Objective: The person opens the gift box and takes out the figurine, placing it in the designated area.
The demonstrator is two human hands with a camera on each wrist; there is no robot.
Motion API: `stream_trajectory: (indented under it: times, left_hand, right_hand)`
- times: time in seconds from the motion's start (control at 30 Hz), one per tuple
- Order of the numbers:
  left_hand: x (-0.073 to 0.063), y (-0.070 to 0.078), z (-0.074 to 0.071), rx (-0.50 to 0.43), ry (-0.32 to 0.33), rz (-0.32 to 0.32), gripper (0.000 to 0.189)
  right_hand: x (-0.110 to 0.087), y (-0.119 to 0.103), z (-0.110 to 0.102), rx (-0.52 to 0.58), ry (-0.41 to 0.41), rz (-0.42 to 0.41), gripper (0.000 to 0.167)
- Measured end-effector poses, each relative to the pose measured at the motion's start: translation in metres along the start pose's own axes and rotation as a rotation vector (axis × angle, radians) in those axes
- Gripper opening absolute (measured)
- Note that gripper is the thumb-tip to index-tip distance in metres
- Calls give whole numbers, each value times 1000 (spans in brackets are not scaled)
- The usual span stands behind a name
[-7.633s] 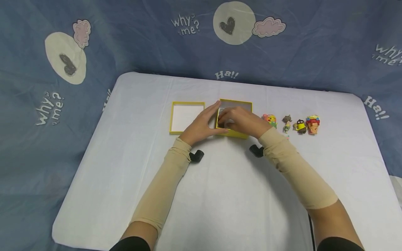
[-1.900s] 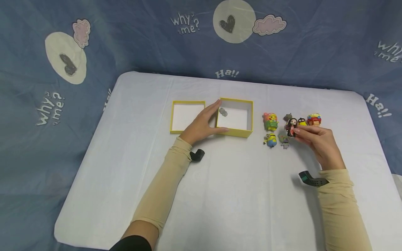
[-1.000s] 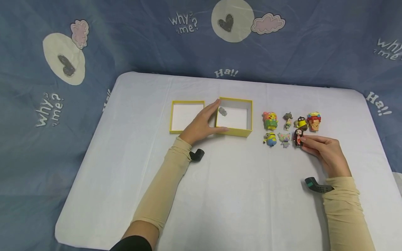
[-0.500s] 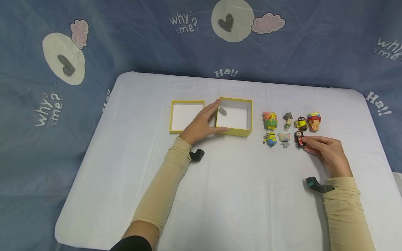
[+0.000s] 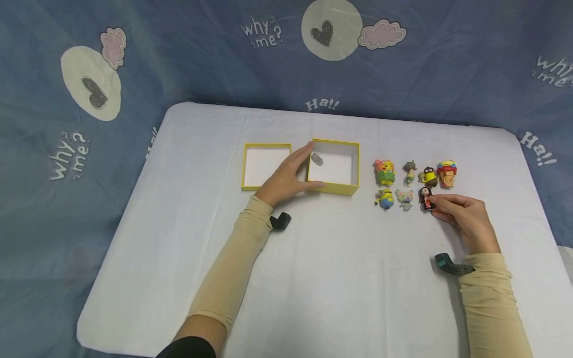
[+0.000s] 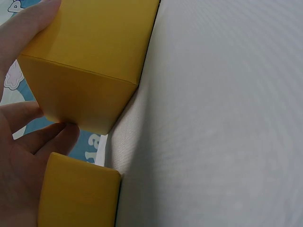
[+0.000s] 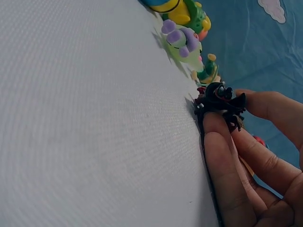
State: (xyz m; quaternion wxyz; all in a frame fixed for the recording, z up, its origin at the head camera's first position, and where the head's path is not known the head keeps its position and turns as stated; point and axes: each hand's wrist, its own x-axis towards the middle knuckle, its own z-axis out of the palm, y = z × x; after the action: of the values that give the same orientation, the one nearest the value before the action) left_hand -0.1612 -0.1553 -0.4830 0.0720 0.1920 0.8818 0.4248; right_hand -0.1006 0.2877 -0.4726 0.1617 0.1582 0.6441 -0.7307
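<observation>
My left hand (image 5: 286, 181) holds the open yellow box (image 5: 339, 189) by its left side, thumb on the front wall and index fingertip at the back corner. A small grey figure (image 5: 317, 159) lies inside the box at its left. With thumb and fingers, my right hand (image 5: 467, 216) pinches a small doll figurine (image 5: 425, 198) with long black hair and red-and-black clothing. The figurine lies at the right end of the front row, just right of a grey cat figurine (image 5: 405, 199). In the right wrist view its dark back (image 7: 220, 101) shows between the fingertips, close over the white cloth.
A shallow yellow-rimmed lid (image 5: 266, 188) lies left of the box. Left of the cat figurine is a blue-and-yellow minion (image 5: 385, 199). Behind are a pink-and-green figurine (image 5: 385, 172), a grey-headed one (image 5: 409, 172), a yellow-and-black minion (image 5: 429, 176) and a red-and-orange figurine (image 5: 446, 174).
My right hand has left the box, carried the doll figurine right and lowered it into the front row; it barely moves over the last half second. My left hand stays at the box.
</observation>
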Motion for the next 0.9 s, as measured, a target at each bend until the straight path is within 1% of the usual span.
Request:
stream_trajectory:
  times: [0.2,0.57,0.63,0.73,0.87,0.9]
  left_hand:
    - [0,0,1,-2,-7,3,109]
    - [0,-1,1,-1,-3,9,109]
    - [0,-1,1,1,-5,9,109]
    - [0,-1,1,6,-8,10,109]
    - [0,0,0,2,-6,15,109]
    - [0,0,0,0,-6,14,109]
  right_hand:
    - [-1,0,0,-36,14,3,13]
    - [-2,-2,1,-156,32,8,15]
    - [-2,-2,1,-184,42,17,15]
    - [-2,-3,2,-255,63,20,15]
    - [-4,-5,3,-339,83,2,12]
    - [-5,-6,3,-346,87,-3,11]
